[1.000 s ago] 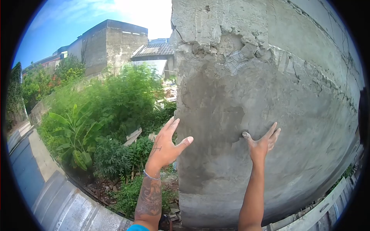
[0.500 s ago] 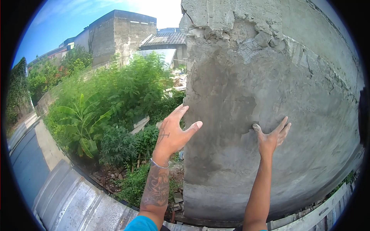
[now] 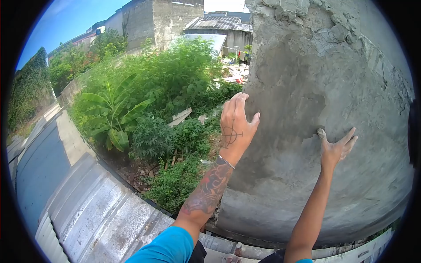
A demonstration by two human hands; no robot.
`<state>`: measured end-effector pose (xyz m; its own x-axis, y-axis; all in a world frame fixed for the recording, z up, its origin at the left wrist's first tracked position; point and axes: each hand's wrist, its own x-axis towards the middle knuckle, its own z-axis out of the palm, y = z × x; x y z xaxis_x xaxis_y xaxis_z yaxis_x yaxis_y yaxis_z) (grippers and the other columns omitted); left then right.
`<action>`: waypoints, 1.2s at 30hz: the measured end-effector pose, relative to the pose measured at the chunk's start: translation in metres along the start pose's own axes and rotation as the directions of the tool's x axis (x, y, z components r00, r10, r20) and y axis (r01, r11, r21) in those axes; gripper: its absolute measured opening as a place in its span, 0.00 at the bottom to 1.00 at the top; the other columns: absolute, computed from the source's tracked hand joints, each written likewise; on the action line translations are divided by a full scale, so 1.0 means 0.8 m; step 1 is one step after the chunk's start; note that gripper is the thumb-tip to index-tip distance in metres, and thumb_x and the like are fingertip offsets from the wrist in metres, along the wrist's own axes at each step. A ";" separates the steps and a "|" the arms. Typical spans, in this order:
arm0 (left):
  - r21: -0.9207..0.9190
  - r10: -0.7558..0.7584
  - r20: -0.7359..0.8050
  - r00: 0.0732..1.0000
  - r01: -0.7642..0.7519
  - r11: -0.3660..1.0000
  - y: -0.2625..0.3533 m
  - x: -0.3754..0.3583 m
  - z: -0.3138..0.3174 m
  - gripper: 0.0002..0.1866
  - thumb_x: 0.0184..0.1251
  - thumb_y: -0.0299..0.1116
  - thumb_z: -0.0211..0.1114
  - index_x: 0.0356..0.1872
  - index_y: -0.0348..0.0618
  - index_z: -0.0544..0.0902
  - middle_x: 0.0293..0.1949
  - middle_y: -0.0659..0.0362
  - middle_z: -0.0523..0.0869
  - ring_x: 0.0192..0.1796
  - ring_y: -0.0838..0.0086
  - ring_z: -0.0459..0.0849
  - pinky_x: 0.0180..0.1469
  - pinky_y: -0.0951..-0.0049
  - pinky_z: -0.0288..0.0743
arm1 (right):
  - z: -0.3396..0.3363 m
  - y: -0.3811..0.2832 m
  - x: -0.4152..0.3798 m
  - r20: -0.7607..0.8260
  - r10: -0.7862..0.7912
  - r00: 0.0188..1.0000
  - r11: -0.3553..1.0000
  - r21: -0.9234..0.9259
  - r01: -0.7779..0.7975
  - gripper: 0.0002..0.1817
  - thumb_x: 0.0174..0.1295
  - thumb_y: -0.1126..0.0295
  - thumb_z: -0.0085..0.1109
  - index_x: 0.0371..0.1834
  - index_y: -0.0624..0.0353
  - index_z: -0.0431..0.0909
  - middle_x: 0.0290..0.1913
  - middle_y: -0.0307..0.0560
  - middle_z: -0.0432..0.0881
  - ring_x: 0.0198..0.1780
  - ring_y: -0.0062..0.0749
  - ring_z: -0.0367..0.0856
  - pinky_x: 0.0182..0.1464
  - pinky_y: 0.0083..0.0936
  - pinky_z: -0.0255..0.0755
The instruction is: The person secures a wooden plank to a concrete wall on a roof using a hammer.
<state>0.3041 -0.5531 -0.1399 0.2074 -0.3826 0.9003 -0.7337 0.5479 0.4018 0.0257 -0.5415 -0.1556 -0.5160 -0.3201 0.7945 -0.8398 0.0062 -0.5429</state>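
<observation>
A grey wall [image 3: 285, 166] with damp, darker plaster patches stands before me. My left hand [image 3: 237, 125] is at its left vertical edge, fingers slightly bent and thumb apart, with nothing in it. Its fingertips overlap the corner in this view. Farther right, my right hand [image 3: 334, 151] has its fingers spread against the wall face, thumb tip beside the border of a dark damp patch [image 3: 309, 109]. Grey plaster residue coats the right thumb. Higher up, the plaster is broken and rough, with a piece of wire mesh [image 3: 326, 41] exposed.
Metal roofing sheets [image 3: 109, 210] lie below on the left, beside a bluish roof surface [image 3: 41, 153]. Dense green shrubs [image 3: 175, 74] and a banana plant [image 3: 115, 109] grow beyond the wall's edge. Behind them are a concrete building [image 3: 175, 24] and a tiled roof [image 3: 217, 23].
The view has turned left and down, so the wall sits farther right. My left hand has risen along the wall's edge, its fingers more upright. My right hand keeps its spot by the damp patch.
</observation>
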 end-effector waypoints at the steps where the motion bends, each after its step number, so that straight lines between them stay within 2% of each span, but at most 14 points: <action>1: -0.009 -0.007 0.008 1.000 0.007 1.000 0.000 0.000 -0.002 0.27 0.47 0.30 0.72 0.50 0.40 0.74 0.50 0.52 0.79 0.53 0.57 0.77 0.54 0.61 0.72 | 0.001 0.001 0.000 0.001 0.004 1.000 1.000 -0.008 -0.004 0.66 0.39 0.37 0.73 0.77 0.48 0.41 0.75 0.64 0.40 0.76 0.58 0.39 0.70 0.57 0.42; 5: -0.026 -0.024 0.021 0.999 0.024 0.999 0.000 0.001 -0.005 0.26 0.47 0.33 0.72 0.49 0.40 0.74 0.50 0.52 0.80 0.52 0.57 0.77 0.54 0.61 0.72 | 0.003 0.002 0.001 0.010 0.021 1.000 0.999 -0.041 -0.020 0.66 0.39 0.36 0.73 0.77 0.48 0.42 0.75 0.64 0.40 0.76 0.58 0.39 0.70 0.57 0.43; 9: -0.040 -0.001 -0.028 1.000 0.000 0.999 -0.003 -0.003 0.002 0.25 0.50 0.35 0.71 0.49 0.38 0.75 0.51 0.51 0.80 0.52 0.56 0.77 0.54 0.60 0.72 | 0.007 0.006 0.001 -0.002 0.014 1.000 0.999 -0.037 -0.014 0.65 0.38 0.36 0.72 0.77 0.48 0.43 0.75 0.65 0.40 0.76 0.58 0.39 0.70 0.58 0.45; 12: -0.037 0.010 -0.032 0.999 -0.011 0.999 -0.004 -0.005 0.005 0.28 0.51 0.36 0.71 0.53 0.36 0.74 0.52 0.49 0.79 0.53 0.56 0.77 0.54 0.59 0.72 | 0.009 0.008 0.002 -0.007 0.010 1.000 0.999 -0.039 -0.010 0.65 0.39 0.35 0.72 0.77 0.48 0.43 0.75 0.65 0.40 0.76 0.58 0.39 0.70 0.58 0.44; 15: -0.087 -0.092 -0.009 0.996 0.091 0.992 0.003 -0.004 0.000 0.33 0.52 0.37 0.71 0.59 0.35 0.71 0.52 0.47 0.78 0.54 0.58 0.77 0.53 0.60 0.72 | 0.006 0.006 0.001 -0.007 -0.018 1.000 1.000 0.015 0.018 0.65 0.39 0.36 0.72 0.77 0.49 0.42 0.75 0.65 0.40 0.76 0.58 0.39 0.70 0.57 0.43; 18: -0.181 -0.165 0.122 0.979 0.185 0.966 -0.011 0.004 -0.007 0.38 0.54 0.39 0.71 0.65 0.35 0.67 0.52 0.49 0.79 0.53 0.64 0.77 0.51 0.66 0.73 | 0.004 0.004 -0.001 -0.006 -0.015 1.000 1.000 0.022 0.015 0.66 0.39 0.37 0.73 0.77 0.50 0.41 0.75 0.65 0.39 0.76 0.58 0.38 0.71 0.56 0.41; 21: -0.326 -0.171 0.252 0.953 0.250 0.912 -0.021 0.018 -0.024 0.33 0.55 0.42 0.71 0.61 0.35 0.74 0.51 0.51 0.80 0.52 0.67 0.79 0.51 0.67 0.73 | -0.001 -0.002 -0.001 0.008 0.007 1.000 0.999 0.036 -0.007 0.67 0.38 0.38 0.73 0.77 0.50 0.40 0.75 0.65 0.38 0.76 0.58 0.38 0.71 0.56 0.41; 23: -0.320 -0.176 0.314 0.933 0.278 0.906 -0.030 0.023 -0.031 0.31 0.57 0.41 0.70 0.59 0.35 0.76 0.51 0.51 0.81 0.51 0.68 0.80 0.52 0.67 0.74 | -0.005 -0.007 -0.002 0.018 0.020 1.000 0.999 0.031 -0.021 0.67 0.38 0.38 0.74 0.77 0.50 0.40 0.76 0.65 0.38 0.76 0.58 0.38 0.71 0.56 0.41; 26: -0.246 -0.194 0.309 0.931 0.275 0.929 -0.043 0.023 -0.033 0.24 0.58 0.38 0.70 0.53 0.35 0.80 0.47 0.52 0.84 0.48 0.68 0.82 0.51 0.68 0.75 | -0.006 -0.008 -0.003 0.026 0.028 0.999 0.999 0.030 -0.029 0.67 0.38 0.38 0.74 0.77 0.50 0.39 0.76 0.65 0.37 0.76 0.58 0.37 0.71 0.56 0.41; 29: -0.220 -0.242 0.388 0.889 0.344 0.913 -0.057 0.019 -0.030 0.19 0.59 0.36 0.69 0.48 0.34 0.82 0.43 0.53 0.86 0.44 0.69 0.84 0.48 0.70 0.76 | -0.005 -0.004 -0.003 0.011 0.009 1.000 0.999 0.033 -0.009 0.67 0.38 0.39 0.75 0.77 0.49 0.39 0.76 0.64 0.38 0.76 0.58 0.37 0.71 0.56 0.40; 30: -0.235 -0.235 0.369 0.899 0.335 0.912 -0.061 0.018 -0.027 0.17 0.59 0.34 0.69 0.45 0.33 0.84 0.40 0.53 0.87 0.41 0.71 0.85 0.46 0.72 0.77 | -0.005 -0.004 -0.003 0.008 -0.001 1.000 0.999 0.034 0.001 0.67 0.38 0.40 0.75 0.77 0.49 0.39 0.76 0.64 0.38 0.76 0.58 0.38 0.71 0.56 0.40; 33: -0.275 -0.270 0.427 0.863 0.408 0.870 -0.067 0.016 -0.024 0.19 0.59 0.34 0.68 0.48 0.31 0.82 0.42 0.52 0.87 0.42 0.72 0.85 0.47 0.73 0.78 | -0.004 -0.003 -0.003 0.013 0.012 1.000 0.999 0.029 -0.012 0.67 0.39 0.41 0.75 0.77 0.49 0.39 0.76 0.64 0.38 0.76 0.59 0.38 0.71 0.56 0.41; 36: -0.352 -0.247 0.436 0.866 0.416 0.839 -0.069 0.014 -0.020 0.21 0.61 0.35 0.68 0.50 0.28 0.80 0.42 0.52 0.86 0.43 0.73 0.84 0.48 0.73 0.77 | -0.005 -0.004 -0.003 0.011 0.010 1.000 1.000 0.028 -0.010 0.66 0.39 0.41 0.75 0.77 0.49 0.40 0.76 0.63 0.39 0.76 0.58 0.39 0.71 0.55 0.41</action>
<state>0.3575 -0.5753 -0.1496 0.0785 -0.7905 0.6074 -0.3015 0.5619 0.7703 0.0289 -0.5372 -0.1545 -0.5224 -0.3303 0.7862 -0.8294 -0.0175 -0.5584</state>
